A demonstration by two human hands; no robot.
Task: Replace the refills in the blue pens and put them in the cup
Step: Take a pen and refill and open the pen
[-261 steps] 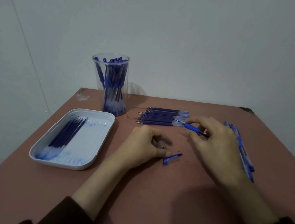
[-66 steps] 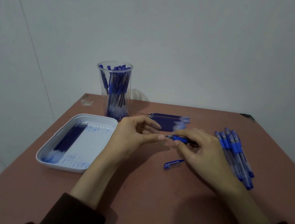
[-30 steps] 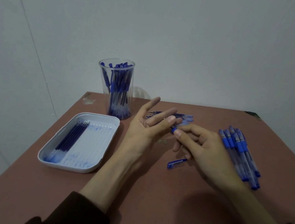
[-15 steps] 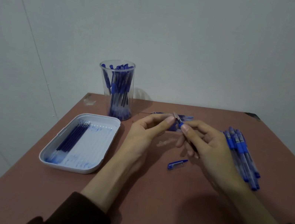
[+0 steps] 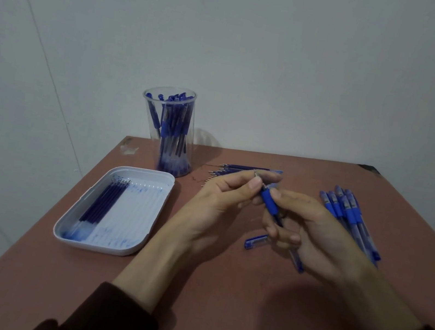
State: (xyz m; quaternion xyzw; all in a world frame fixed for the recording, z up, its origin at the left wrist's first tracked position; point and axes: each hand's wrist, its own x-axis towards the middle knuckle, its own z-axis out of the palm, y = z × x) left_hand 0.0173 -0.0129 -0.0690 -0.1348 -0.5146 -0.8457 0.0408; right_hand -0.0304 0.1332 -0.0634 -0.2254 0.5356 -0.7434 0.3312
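The blue pen (image 5: 268, 203) is held up above the middle of the table (image 5: 213, 322), tilted, its point end up and away from the person. The right hand (image 5: 314, 233) holds it, fingers curled round the barrel just below the blue grip, and the clear lower end pokes out under the palm. The left hand (image 5: 221, 203) meets it from the other side: thumb and forefinger pinch the small metal tip (image 5: 255, 174) at the pen's upper end, the other fingers loosely bent behind.

Below the hands, a loose blue cap (image 5: 255, 241) lies on the table. Just behind them is a neat row of fresh refills (image 5: 234, 167), side by side, partly hidden by the left fingers. To the right lies a bunch of blue pens (image 5: 346, 212), all pointing roughly the same way — the right wrist covers their near ends.

At the back left corner stands the clear cup (image 5: 168, 133), upright and crowded with pens. In front of it sits a white tray (image 5: 150, 179), smeared with blue ink, with a few dark used refills (image 5: 104, 200) lined up along its left side. Dark sleeves cover both forearms — a plain pale wall stands behind.
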